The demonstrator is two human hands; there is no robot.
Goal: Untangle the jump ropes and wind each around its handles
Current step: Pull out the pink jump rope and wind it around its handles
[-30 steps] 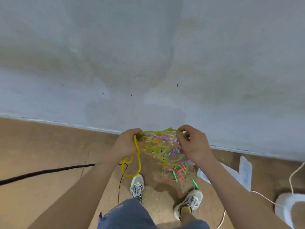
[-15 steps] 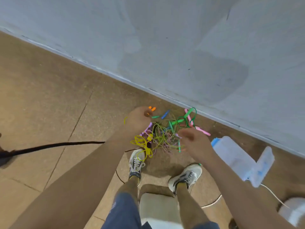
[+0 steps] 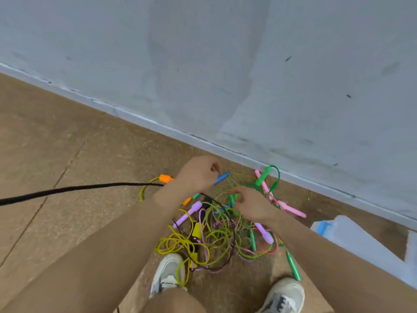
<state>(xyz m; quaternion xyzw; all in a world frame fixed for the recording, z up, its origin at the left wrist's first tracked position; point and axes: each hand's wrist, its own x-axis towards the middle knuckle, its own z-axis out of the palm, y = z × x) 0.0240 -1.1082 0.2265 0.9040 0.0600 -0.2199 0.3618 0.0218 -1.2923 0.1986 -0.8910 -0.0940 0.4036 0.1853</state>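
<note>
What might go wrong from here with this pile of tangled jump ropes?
The left hand pinches the blue handle and the right hand a green handle above the tangle: pulling them apart may tighten knots. Yellow loops lie at the left shoe; a step might snag them. The black cable runs toward the tangle and may get dragged.

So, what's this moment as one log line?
stage: untangling | left hand pinches blue handle | right hand grips green handle | rope tangle on floor | none wound yet
</note>
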